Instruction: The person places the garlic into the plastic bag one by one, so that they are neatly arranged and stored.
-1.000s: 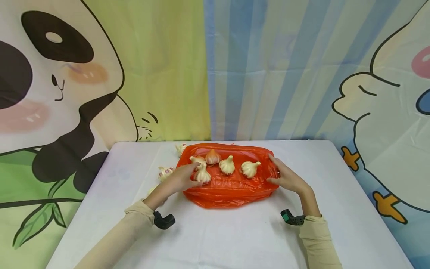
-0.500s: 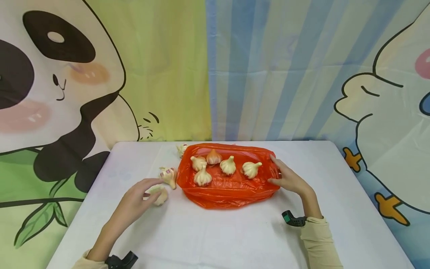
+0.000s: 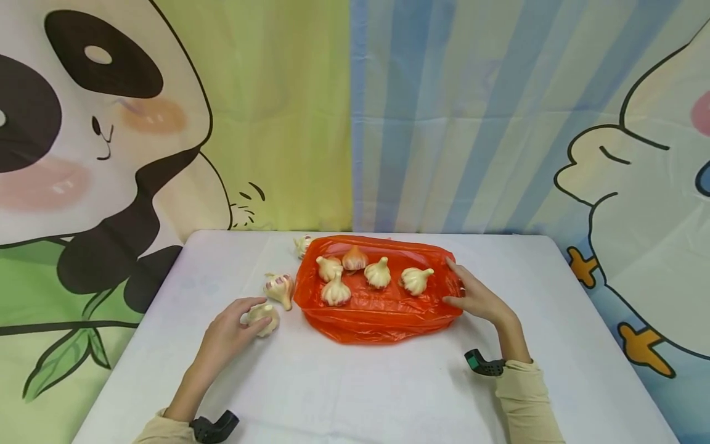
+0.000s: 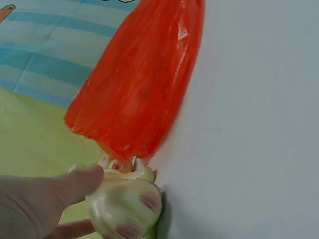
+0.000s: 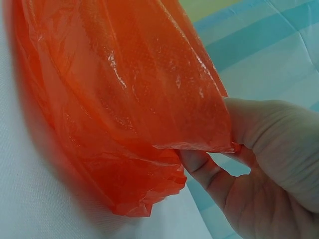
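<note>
My left hand (image 3: 227, 330) grips a pale garlic bulb (image 3: 263, 319) on the table, left of a red plastic bag (image 3: 383, 324). Thumb and fingers come round the bulb's left side; in the left wrist view the garlic (image 4: 124, 206) shows purple patches beside the thumb. The bag lies with its wide mouth facing up, and several garlic bulbs (image 3: 378, 273) rest inside it. At the bag's right end, my right hand (image 3: 479, 296) pinches its edge. The right wrist view has the red plastic (image 5: 134, 99) between thumb and fingers.
Another garlic bulb (image 3: 280, 288) lies just behind the held one, close to the bag's left end. One more bulb (image 3: 302, 245) sits near the table's back edge. A cartoon-printed curtain (image 3: 288, 123) hangs behind the white table (image 3: 355, 394).
My left hand has left the bulbs in the bag, moved left and toward me, and closed round a bulb on the table. The right hand has stayed at the bag's edge.
</note>
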Demonstrator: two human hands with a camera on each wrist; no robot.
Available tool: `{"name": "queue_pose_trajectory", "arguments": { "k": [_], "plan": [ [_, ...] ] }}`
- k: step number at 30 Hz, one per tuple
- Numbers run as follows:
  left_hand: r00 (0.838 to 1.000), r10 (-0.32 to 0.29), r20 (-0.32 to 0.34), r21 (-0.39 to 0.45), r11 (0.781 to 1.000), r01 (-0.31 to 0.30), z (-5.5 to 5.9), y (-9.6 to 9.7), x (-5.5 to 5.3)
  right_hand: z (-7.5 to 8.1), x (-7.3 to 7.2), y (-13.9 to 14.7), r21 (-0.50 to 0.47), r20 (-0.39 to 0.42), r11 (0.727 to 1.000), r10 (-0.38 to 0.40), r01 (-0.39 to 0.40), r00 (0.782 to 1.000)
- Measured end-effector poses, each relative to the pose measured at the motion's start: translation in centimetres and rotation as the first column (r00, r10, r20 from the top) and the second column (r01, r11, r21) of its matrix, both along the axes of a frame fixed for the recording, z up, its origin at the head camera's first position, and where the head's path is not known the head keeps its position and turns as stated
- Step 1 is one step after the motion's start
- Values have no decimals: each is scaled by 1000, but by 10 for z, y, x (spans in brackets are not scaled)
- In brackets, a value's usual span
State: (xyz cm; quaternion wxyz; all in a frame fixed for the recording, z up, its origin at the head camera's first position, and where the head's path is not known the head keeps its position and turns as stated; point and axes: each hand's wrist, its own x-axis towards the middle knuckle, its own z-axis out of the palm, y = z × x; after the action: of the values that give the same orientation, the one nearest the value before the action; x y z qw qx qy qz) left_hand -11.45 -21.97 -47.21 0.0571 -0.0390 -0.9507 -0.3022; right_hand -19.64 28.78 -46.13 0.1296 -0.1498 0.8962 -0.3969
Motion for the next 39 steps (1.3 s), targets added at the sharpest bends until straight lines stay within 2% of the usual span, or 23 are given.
{"name": "queue_pose_trajectory", "arguments": {
  "k": [5, 14, 17, 21, 26, 30, 32, 36, 39],
  "plan": [
    [1000, 24, 11, -33, 999, -23, -2, 5, 0, -2, -1, 0, -2, -6, 1000, 1, -1, 1000],
    [1000, 25, 2, -6, 1000, -25, -4, 9, -2, 0, -2, 0, -8, -5, 1000, -1, 1, 1000],
    [1000, 22, 10, 0, 1000, -22, -2, 10, -2, 1, -1, 0, -3, -6, 1000, -8, 8, 1000],
    [1000, 15, 14, 35, 999, -16, 9, 11, 2, 2, 1, 0, -9, 4, 1000, -7, 7, 1000],
    [1000, -18, -14, 67, 998, 19, 25, 17, 6, 3, 1, -1, -9, -4, 1000, -1, 1, 1000],
    [998, -54, -18, 133, 990, 56, 38, 27, 6, 3, 3, 0, -10, -2, 1000, -19, 19, 1000],
    [997, -74, -19, 192, 978, 77, 44, 33, 6, 4, 3, 0, -4, -1, 1000, -18, 18, 1000],
    [990, -136, -23, 311, 940, 136, 56, 51, 1, 3, 3, 0, -15, 6, 1000, -20, 20, 1000],
    [981, -192, -41, 324, 926, 194, 64, 68, -7, 2, 1, 0, -26, 4, 1000, -13, 13, 1000]
  ]
}}
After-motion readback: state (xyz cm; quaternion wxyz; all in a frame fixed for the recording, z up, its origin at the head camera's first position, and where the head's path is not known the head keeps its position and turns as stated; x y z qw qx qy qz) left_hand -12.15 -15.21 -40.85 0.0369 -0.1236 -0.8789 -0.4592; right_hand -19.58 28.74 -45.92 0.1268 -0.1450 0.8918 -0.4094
